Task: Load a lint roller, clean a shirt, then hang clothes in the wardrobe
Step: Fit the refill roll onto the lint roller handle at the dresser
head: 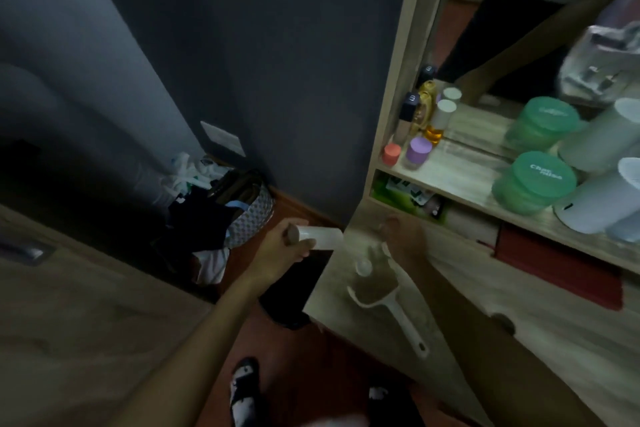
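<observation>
- Early stage — the left hand (pixel 289 243) curls round a white refill roll (pixel 320 237), held beside the table (pixel 467 305) edge.
- The roller (pixel 384 298) lies unloaded on the table.
- The right hand (pixel 398 236) is blurred; its grip cannot be told.
- Loading, shirt cleaning and hanging all remain — no shirt identifiable.

A white refill roll (pixel 320 238) with a brown core is held sideways off the tabletop's (pixel 460 291) edge; the white-handled lint roller (pixel 384 298) is seen lying flat there.
</observation>
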Available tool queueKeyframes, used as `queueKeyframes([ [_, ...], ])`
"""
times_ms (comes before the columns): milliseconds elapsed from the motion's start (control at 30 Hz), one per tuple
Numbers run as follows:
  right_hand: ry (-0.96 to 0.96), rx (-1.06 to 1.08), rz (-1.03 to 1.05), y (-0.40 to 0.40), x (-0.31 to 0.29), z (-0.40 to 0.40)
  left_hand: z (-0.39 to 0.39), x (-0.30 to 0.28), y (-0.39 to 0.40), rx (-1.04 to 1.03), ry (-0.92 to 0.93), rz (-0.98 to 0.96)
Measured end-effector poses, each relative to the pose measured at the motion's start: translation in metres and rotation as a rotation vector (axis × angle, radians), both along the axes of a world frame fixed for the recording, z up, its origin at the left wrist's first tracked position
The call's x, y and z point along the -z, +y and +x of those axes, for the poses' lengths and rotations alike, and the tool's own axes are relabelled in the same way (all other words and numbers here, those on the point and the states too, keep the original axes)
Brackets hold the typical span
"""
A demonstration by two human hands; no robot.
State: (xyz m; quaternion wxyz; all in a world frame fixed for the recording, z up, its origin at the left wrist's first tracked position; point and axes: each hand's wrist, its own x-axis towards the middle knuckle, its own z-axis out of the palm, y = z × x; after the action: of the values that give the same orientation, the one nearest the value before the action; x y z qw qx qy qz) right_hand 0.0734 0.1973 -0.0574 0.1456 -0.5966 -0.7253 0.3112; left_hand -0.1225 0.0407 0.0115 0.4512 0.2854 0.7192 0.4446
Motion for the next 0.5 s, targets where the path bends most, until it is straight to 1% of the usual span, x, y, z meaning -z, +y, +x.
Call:
queueKeyframes([
  [67, 0.033, 0.018, 0.079, -0.017, -0.010, -0.018, -0.026, 0.003, -0.004, 0.046, -0.002, -0.023],
  [133, 0.084, 0.038, 0.133, -0.036, -0.021, -0.037, -0.050, 0.004, -0.007, 0.080, 0.042, -0.025],
  [233, 0.198, 0.103, 0.090, -0.069, -0.028, -0.075, -0.090, 0.001, -0.014, 0.153, 0.094, 0.002],
  [400, 0.172, 0.171, 0.049, -0.113, -0.028, -0.132, -0.142, 0.009, -0.035, 0.232, 0.150, -0.007],
  [500, 0.206, 0.248, 0.002, -0.138, -0.024, -0.159, -0.160, 0.023, -0.052, 0.313, 0.166, -0.039],
])
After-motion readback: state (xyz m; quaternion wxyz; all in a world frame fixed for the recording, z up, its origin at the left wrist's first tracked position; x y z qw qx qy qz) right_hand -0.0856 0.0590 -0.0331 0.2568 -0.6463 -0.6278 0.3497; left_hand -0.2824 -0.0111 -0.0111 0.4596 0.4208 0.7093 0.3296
